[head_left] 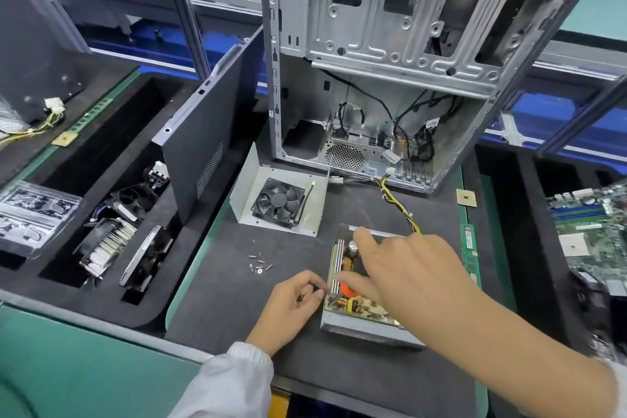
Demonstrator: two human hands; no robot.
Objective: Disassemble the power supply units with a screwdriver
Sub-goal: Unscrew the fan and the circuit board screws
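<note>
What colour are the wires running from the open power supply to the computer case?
Mostly yellow with some black, best seen in the head view: wires.

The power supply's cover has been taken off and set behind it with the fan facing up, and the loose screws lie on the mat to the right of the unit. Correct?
Not quite. The head view shows the loose screws on the mat to the left of the power supply, not the right. The cover is indeed off and lies behind it with its fan facing up.

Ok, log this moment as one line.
step: PSU open | left hand: at its edge | right hand: reaching inside | screws: loose on mat
</note>
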